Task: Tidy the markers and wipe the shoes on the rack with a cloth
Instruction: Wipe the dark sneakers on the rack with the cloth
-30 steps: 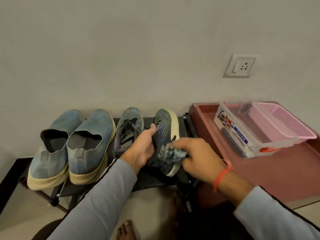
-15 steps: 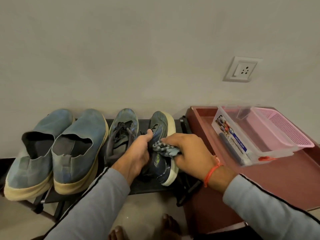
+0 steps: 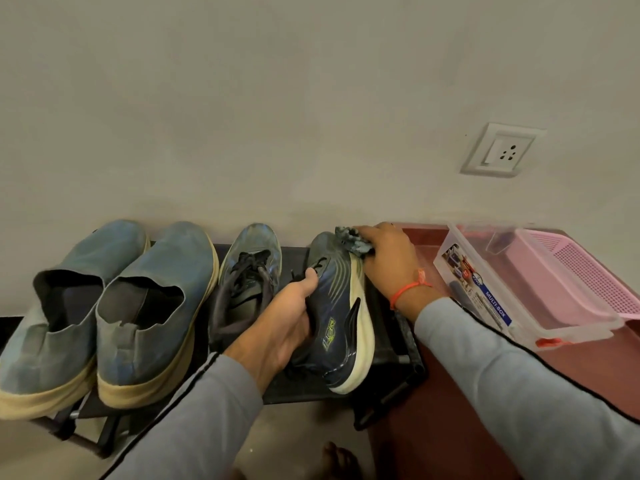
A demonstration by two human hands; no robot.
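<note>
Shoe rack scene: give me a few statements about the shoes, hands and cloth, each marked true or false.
1. The right hand presses a cloth at the toe of the dark sneaker. True.
2. The left hand rests idle on the floor. False: it holds the dark sneaker by its opening.
3. Two blue slip-on shoes sit at the left of the rack. True.
4. The clear plastic box stands on the rack between the shoes. False: it sits to the right, on the reddish surface.
</note>
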